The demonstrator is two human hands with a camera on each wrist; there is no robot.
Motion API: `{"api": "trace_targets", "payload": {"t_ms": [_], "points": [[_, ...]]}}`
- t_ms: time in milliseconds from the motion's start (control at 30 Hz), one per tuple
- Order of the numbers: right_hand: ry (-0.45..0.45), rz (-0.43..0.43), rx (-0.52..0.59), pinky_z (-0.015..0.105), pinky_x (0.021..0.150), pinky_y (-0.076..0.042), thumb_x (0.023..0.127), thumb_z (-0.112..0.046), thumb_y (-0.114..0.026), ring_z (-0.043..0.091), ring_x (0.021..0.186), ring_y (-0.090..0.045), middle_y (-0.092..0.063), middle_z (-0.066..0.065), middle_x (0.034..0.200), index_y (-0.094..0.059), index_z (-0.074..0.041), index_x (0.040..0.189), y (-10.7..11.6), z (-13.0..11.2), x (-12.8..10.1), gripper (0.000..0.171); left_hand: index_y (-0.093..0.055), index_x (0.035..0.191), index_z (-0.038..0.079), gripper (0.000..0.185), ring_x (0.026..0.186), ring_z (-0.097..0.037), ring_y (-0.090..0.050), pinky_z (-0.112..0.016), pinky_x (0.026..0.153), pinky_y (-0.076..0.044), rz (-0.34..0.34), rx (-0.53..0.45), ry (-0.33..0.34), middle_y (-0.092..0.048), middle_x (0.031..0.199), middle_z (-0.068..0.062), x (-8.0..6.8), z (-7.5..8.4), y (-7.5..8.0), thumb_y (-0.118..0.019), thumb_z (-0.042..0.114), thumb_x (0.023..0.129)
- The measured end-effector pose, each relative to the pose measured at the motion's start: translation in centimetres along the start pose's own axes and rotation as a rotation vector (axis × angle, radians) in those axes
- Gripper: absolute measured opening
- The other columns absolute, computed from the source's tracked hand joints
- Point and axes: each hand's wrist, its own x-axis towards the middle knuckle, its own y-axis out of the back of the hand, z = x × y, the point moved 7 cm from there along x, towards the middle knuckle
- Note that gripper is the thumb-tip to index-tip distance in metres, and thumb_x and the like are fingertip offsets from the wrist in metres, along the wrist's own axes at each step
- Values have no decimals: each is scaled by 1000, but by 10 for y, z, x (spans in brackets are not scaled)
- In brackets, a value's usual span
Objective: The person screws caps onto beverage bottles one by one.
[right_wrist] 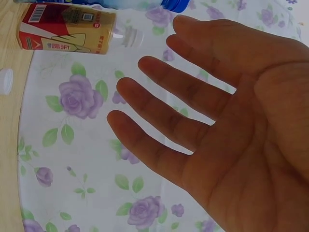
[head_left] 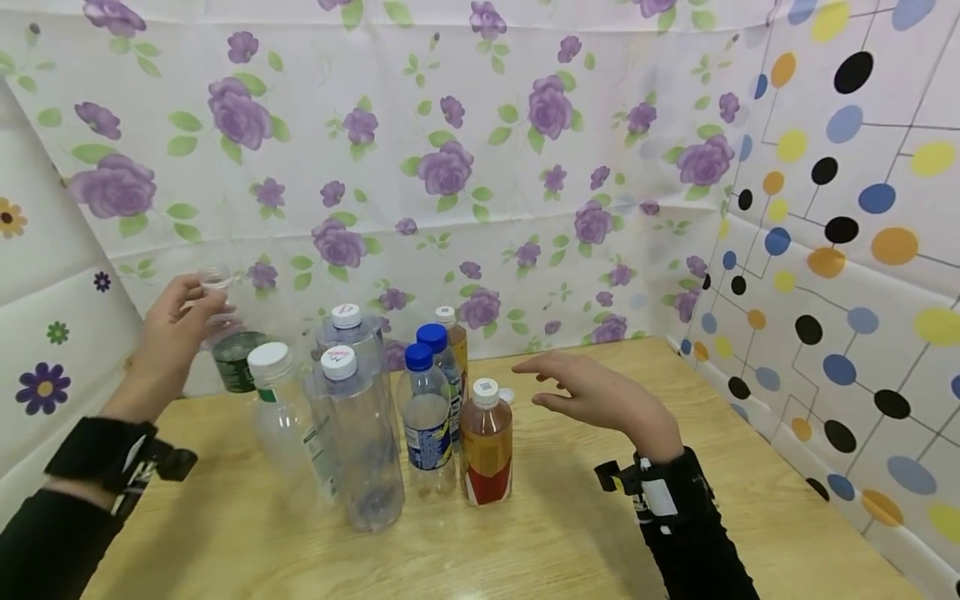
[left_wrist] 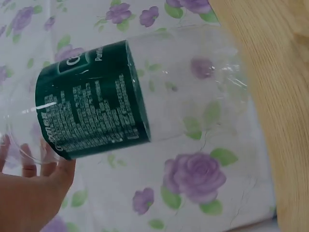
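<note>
My left hand (head_left: 180,325) grips a clear, uncapped bottle with a dark green label (head_left: 237,360) near its neck and holds it above the table's back left. In the left wrist view that bottle (left_wrist: 96,108) lies tilted across the frame, with my fingers (left_wrist: 34,188) at its upper end. My right hand (head_left: 592,393) hovers flat over the table, fingers straight and spread, holding nothing, just right of an amber bottle (head_left: 486,446) with a white cap. The right wrist view shows the bare palm (right_wrist: 227,111). A loose white cap (head_left: 507,394) lies on the table by my right fingertips.
Several capped bottles stand grouped mid-table: two tall clear ones (head_left: 360,433), two with blue caps (head_left: 425,417), a green-and-white labelled one (head_left: 281,408) and another amber one (head_left: 453,337) behind. Floral and dotted sheets wall the wooden table (head_left: 570,533) on three sides.
</note>
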Motion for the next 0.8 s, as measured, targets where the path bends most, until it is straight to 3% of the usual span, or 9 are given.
{"api": "trace_targets", "payload": {"t_ms": [67,200,300,367,500,533,600,700,800], "points": [[5,-4,-2,49,100,-52,104,-15,-61,33,126,-59,-54,12,148,-51,-8,149,-1,-1,1,47,-50,139,20,33,105,-1,-55,-9,83,-49,53,180,0,-49,125,-3,-15,8,8,-53,25,107],[8,-9,-3,49,100,-52,104,-15,-61,33,125,-59,-54,13,148,-51,-8,149,-1,-2,1,47,-43,151,14,51,115,-23,-53,-26,86,-45,117,594,45,-51,139,-20,-46,32,17,-51,38,107],[11,-10,0,49,100,-52,103,-16,-62,33,125,-59,-54,12,147,-52,-8,148,-1,-2,2,47,-39,152,2,59,115,-43,-50,-33,83,-46,133,736,59,-51,138,-33,-70,52,15,-51,38,106],[17,-4,-8,50,100,-52,103,-16,-62,33,125,-60,-55,13,147,-52,-7,148,1,-3,1,46,-45,147,0,55,105,-25,-57,-24,76,-46,115,774,57,-55,131,-32,-85,67,8,-54,36,106],[24,1,-18,49,101,-52,103,-16,-62,31,124,-60,-55,12,146,-53,-7,147,3,-2,1,45,-57,134,6,34,89,3,-57,-9,67,-47,-22,664,37,-69,114,-5,-117,89,-24,-61,23,104],[27,2,-19,49,101,-52,103,-16,-62,31,124,-60,-56,12,146,-53,-8,147,3,-2,1,45,-59,132,9,30,88,5,-59,-11,69,-50,-63,618,34,-69,111,0,-125,94,-35,-62,19,103],[32,4,-16,49,101,-52,103,-16,-62,31,124,-60,-56,11,146,-54,-8,147,3,-2,1,45,-60,131,13,30,92,-4,-67,-17,74,-56,-142,490,20,-69,112,9,-140,101,-57,-62,8,102],[46,7,-11,49,100,-52,103,-16,-63,31,124,-60,-57,11,145,-54,-8,146,3,-3,1,44,-59,136,14,40,101,-12,-70,-25,79,-59,-240,323,-4,-68,122,3,-157,108,-89,-60,-3,100],[64,5,-12,49,99,-53,103,-15,-62,31,123,-61,-57,12,144,-55,-7,146,1,-4,1,44,-57,138,12,44,110,-14,-68,-29,84,-60,-316,196,-45,-65,131,0,-165,113,-121,-59,-7,99]]}}
